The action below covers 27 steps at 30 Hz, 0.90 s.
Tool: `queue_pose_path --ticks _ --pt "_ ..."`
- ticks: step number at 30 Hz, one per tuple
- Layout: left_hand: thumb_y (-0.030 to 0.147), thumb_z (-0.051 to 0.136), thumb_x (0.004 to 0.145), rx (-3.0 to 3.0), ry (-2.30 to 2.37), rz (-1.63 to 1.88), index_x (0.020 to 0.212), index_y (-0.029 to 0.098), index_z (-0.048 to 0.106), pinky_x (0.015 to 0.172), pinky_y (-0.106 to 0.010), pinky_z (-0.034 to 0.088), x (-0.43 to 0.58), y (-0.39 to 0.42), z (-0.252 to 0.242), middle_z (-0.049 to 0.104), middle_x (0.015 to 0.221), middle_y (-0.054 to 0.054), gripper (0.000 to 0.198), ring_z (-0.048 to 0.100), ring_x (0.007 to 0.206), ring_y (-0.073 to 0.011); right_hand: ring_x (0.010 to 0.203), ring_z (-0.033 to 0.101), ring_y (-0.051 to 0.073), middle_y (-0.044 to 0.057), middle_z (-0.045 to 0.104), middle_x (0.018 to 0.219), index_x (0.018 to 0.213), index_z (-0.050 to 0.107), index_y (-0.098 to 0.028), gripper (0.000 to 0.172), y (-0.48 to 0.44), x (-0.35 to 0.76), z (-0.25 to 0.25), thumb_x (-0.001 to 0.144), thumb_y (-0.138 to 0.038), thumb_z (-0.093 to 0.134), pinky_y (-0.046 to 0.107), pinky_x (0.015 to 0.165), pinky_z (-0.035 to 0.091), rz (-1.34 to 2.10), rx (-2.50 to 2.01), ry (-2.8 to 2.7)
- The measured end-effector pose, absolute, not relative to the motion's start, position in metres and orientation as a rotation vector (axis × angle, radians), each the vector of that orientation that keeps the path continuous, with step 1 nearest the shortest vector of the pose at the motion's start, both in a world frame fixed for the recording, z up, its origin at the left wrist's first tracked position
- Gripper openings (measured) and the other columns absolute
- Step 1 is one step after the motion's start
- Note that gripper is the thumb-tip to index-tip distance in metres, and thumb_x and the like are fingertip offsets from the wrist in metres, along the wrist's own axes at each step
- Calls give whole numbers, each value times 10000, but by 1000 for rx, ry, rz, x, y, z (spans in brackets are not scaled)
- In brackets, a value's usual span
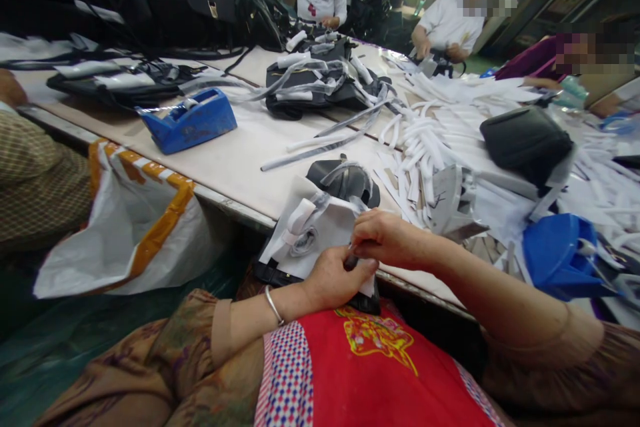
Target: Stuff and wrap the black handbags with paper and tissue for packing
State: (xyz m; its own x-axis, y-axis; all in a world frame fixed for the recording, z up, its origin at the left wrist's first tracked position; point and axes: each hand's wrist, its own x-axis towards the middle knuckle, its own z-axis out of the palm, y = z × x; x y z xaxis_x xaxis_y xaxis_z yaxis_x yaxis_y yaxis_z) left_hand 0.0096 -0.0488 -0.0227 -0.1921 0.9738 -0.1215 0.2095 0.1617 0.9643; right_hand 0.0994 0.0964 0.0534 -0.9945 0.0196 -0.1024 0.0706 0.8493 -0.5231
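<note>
A black bag (273,273) rests at the table's front edge against my lap, with white paper (285,250) and a coiled, plastic-wrapped strap (305,240) on its face. My left hand (337,277) is closed on the bag's right side, thumb toward the right. Over it, my right hand (385,237) is closed in a pinch. Between the two hands shows a small dark piece (351,261), mostly covered by fingers, so its kind is unclear. Just beyond the hands, another black bag part (343,180) with clear wrapping lies on the table.
Blue tape dispensers stand left (193,120) and right (563,253). White strips (425,140) heap up on the right, near a black pouch (525,140). Wrapped black bags (315,87) lie farther back. A white sack (150,233) hangs at the left table edge. Co-workers sit around.
</note>
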Motion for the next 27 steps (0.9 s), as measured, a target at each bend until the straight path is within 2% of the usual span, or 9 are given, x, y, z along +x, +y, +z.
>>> queue_pose_path --ticks 2,6,11,15,18,20,24,27 --pt "462 526 897 1158 1577 1099 806 126 695 516 -244 296 10 -47 -24 544 614 19 387 441 572 -109 698 599 138 19 674 711 770 714 -160 78 98 103 54 785 -105 661 248 675 434 -919 199 2892" --pt "487 514 899 1120 1570 1073 743 127 690 515 -250 281 11 -45 -26 528 593 18 430 432 561 -107 703 623 126 7 715 807 916 718 -182 174 101 101 57 797 -93 628 225 648 447 -954 329 2750" --pt "501 527 891 1115 1601 1080 729 122 687 504 -247 264 12 -44 -26 531 598 15 443 433 569 -107 732 609 148 34 681 771 733 718 -166 132 99 84 63 784 -74 637 238 657 437 -601 142 2717" --pt "523 537 882 1106 1616 1042 747 113 696 484 -255 242 12 -44 -28 543 582 7 461 418 535 -105 749 607 161 65 667 808 761 722 -149 94 95 72 66 818 -111 657 250 652 435 -375 -19 2654" --pt "513 550 876 1092 1630 1032 716 115 682 473 -256 228 13 -45 -32 542 565 1 449 431 520 -106 757 612 173 77 677 821 785 726 -142 21 93 66 67 779 -126 715 261 649 430 -281 -82 2601" --pt "497 553 877 1096 1647 1033 707 116 679 474 -256 237 14 -44 -35 566 576 -12 435 460 525 -113 760 616 186 83 688 825 796 732 -137 72 91 64 66 732 -147 765 276 653 425 -196 -93 2575" --pt "370 565 877 1116 1679 1051 705 124 679 486 -258 295 12 -42 -40 642 632 -50 321 530 563 -147 807 610 224 97 696 848 837 737 -140 55 77 66 65 797 -151 700 326 680 415 -10 -100 2647" --pt "194 604 804 1194 1633 1069 652 141 668 524 -262 354 10 -38 -41 667 648 -62 174 559 613 -164 803 572 245 117 675 830 849 718 -136 141 62 79 62 889 -149 583 364 677 404 129 -153 2756"
